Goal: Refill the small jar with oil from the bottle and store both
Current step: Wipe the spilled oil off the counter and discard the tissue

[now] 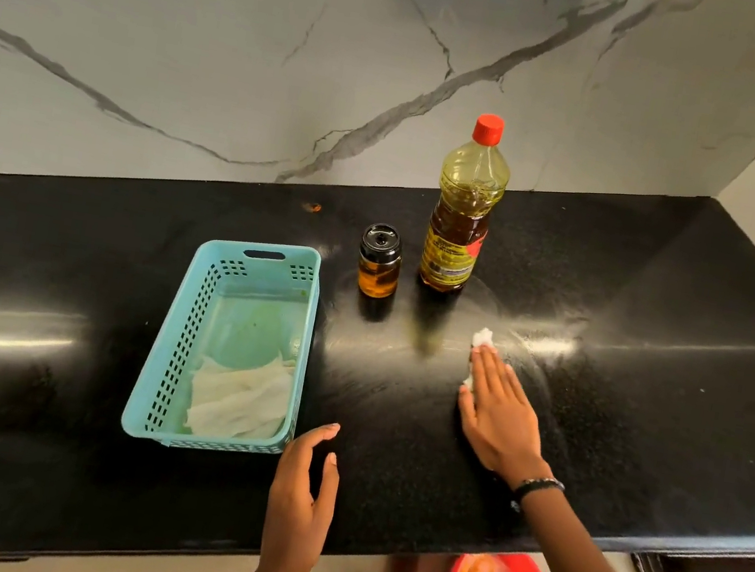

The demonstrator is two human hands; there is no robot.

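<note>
The black countertop point(647, 378) carries a turquoise basket point(192, 320) left of the oil bottle point(463, 215), holding folded cloths. The bottle stands capped; the small jar point(379, 261) sits just left of it, lidded and part full. In front of the bottle, the right hand point(498, 414) presses a white tissue point(481, 339) flat, fingers straight (wiping, seemingly). The left hand point(303, 491) hovers loosely curled, empty. Storing likely comes next.

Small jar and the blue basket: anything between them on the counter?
Nothing. In the head view, only bare black counter separates the small jar from the blue basket. The oil bottle stands on the jar's other side.
</note>
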